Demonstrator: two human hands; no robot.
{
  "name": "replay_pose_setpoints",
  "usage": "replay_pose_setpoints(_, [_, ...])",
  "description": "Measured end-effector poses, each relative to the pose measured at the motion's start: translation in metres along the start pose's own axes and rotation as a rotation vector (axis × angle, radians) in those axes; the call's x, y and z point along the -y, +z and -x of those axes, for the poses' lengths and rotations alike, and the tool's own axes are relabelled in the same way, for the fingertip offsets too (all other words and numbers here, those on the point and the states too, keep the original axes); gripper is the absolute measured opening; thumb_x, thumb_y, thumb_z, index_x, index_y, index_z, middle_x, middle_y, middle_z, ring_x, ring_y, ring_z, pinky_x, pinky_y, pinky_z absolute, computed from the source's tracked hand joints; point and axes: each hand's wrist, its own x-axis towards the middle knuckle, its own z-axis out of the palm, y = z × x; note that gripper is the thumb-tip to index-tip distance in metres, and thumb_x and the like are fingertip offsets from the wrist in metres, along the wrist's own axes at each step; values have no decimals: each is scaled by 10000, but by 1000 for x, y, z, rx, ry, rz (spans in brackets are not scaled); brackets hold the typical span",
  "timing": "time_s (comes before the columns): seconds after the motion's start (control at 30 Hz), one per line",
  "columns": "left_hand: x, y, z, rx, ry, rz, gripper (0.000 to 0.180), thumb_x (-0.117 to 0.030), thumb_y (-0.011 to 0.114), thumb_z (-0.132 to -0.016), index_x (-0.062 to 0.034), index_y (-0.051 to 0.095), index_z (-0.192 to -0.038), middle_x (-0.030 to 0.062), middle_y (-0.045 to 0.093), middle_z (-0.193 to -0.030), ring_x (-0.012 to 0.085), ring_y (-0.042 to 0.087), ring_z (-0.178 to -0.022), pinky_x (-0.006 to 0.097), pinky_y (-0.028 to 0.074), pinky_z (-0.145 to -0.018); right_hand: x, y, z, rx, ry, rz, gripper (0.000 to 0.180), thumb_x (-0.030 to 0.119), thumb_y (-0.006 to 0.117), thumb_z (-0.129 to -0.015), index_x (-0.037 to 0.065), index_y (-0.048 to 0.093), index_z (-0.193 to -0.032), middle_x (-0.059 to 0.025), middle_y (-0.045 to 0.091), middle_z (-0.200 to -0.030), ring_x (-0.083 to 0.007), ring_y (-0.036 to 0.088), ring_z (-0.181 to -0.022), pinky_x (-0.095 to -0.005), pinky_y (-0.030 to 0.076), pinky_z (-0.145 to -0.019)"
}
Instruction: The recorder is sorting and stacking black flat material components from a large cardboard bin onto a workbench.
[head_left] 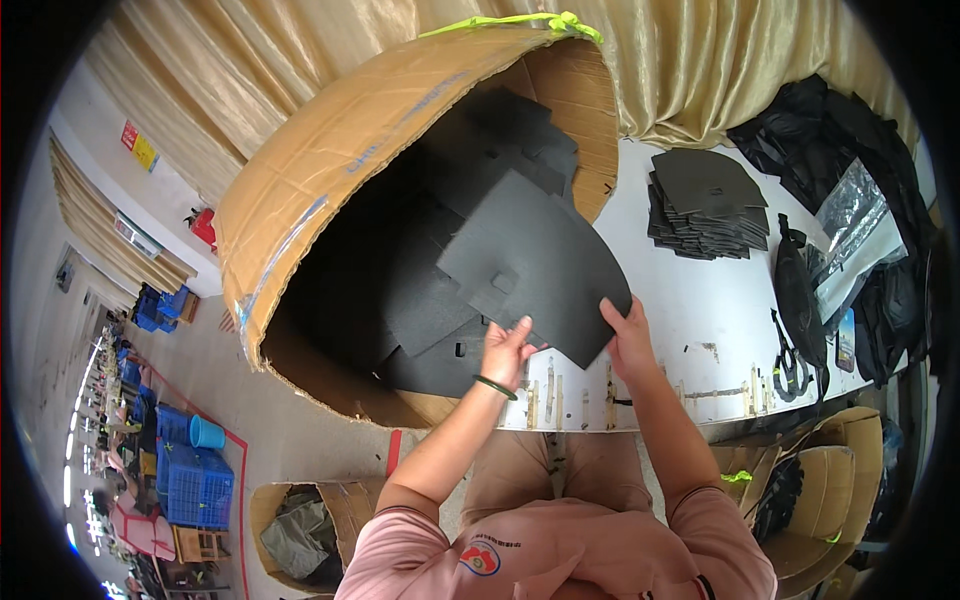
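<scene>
Between my two hands is a flat black sheet (pixel 545 255) with one curved edge and a small slot. My left hand (pixel 508 352) pinches its near edge, thumb on top; a dark green bangle circles that wrist. My right hand (pixel 630 340) grips the sheet's right corner. Behind and under it, a large cardboard box (pixel 310 170) lies on its side with its mouth toward me. Several more black sheets (pixel 500 140) lie loosely inside the box, partly covered by the held one. To the right, a stack of similar black sheets (pixel 708 200) stands on the white table.
Scissors (pixel 790 365), a black pouch (pixel 795 290), a clear plastic bag (pixel 860 230) and a black jacket (pixel 830 125) lie at the white table's (pixel 690 330) right. Below are open cardboard boxes (pixel 820 490) right and left. Blue crates (pixel 198 485) stand at far left.
</scene>
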Motion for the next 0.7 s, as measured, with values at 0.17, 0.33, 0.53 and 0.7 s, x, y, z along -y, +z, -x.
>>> replay_pose_setpoints(0.17, [23,-15,12,92,-83,-54,286,-55,574,-912,-97,450,-1167,87,605,-1026,210,652,-882,352,581,-738,-17,-34,4,-148,-128,13,668,-28,669,-778,-18,308,-1340,-133,498,-1224,-227,503,-1125,-352,425,-971])
replay_pose_setpoints(0.33, [0,-47,12,-249,-45,218,234,-203,597,-904,-90,517,-1092,132,608,-1045,277,650,-867,386,564,-779,22,-63,16,-277,-244,10,649,-107,611,-763,25,336,-1336,-113,499,-1227,-221,501,-1124,-347,412,-984])
replay_pose_setpoints(0.53, [-29,-94,5,-501,69,520,339,-226,638,-845,5,463,-1022,233,537,-1158,356,582,-1053,482,498,-919,33,-76,24,-224,-291,101,624,-109,604,-773,38,351,-1324,-109,478,-1250,-209,476,-1152,-336,379,-1012])
replay_pose_setpoints(0.7, [-46,-101,-21,-659,129,522,292,-216,646,-842,-61,497,-1039,162,539,-1116,310,588,-990,439,502,-878,-2,-112,22,-237,-303,327,628,-96,616,-784,28,339,-1334,-112,461,-1280,-202,459,-1172,-321,374,-1008])
